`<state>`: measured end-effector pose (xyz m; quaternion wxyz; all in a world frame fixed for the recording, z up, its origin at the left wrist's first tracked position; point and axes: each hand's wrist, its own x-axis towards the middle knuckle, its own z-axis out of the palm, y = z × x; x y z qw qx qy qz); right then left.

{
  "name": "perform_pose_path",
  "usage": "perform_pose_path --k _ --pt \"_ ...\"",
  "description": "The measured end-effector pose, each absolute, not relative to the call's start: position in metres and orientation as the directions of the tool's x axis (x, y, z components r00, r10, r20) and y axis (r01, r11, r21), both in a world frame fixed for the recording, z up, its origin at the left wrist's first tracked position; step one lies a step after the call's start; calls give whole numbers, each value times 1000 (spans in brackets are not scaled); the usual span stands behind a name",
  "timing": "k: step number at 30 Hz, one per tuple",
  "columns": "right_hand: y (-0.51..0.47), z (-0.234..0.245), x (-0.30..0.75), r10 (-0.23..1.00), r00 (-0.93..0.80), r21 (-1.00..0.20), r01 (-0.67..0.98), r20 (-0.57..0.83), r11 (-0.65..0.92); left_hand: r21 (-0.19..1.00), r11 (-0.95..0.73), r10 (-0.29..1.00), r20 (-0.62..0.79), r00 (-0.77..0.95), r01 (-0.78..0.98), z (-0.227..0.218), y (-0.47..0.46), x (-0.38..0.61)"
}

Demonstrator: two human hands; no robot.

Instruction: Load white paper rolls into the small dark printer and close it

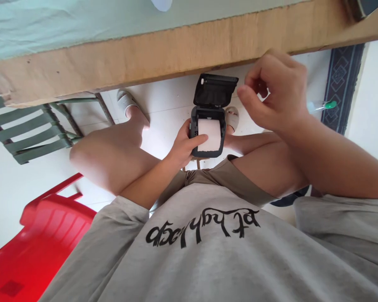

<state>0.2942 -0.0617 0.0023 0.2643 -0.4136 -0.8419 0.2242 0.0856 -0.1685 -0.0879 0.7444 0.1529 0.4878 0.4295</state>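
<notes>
My left hand (185,144) grips a small black portable printer (193,144) by its left side, above the floor between my legs. The printer's lid (216,91) is swung up and back, away from me. Inside sits a white paper roll (211,130), and my left thumb rests across it. To the right of the lid, my right hand (275,88) is raised in the air. Its fingers are loosely curled, the thumb stands apart from them, and nothing shows in it. The hand is close to the lid without touching it.
A wooden table edge (145,58) with a pale green cloth (66,25) runs across the top. At left are a red plastic chair (59,222) and a green slatted chair (28,126). A green-capped clear bottle (330,105) and a dark object (367,8) are at right.
</notes>
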Motion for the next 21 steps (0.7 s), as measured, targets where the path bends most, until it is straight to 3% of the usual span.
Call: perform_pose_path --k 3,8,11,17,21 --pt "-58 -2 299 861 -470 -596 641 194 484 638 586 798 -563 216 -500 -89 -169 86" --pt "-62 -4 296 871 -490 -729 585 30 354 660 564 816 -536 215 -495 -85 -171 87" --pt "-61 0 293 872 -479 -715 643 -97 274 673 556 823 -527 211 -488 -79 -171 86" --pt "-56 -9 283 654 -630 -643 714 -419 276 649 553 821 -533 206 -523 -68 -172 84" --pt "-58 -13 272 556 -626 -622 748 -547 231 632 577 791 -589 163 -517 -68 -173 85"
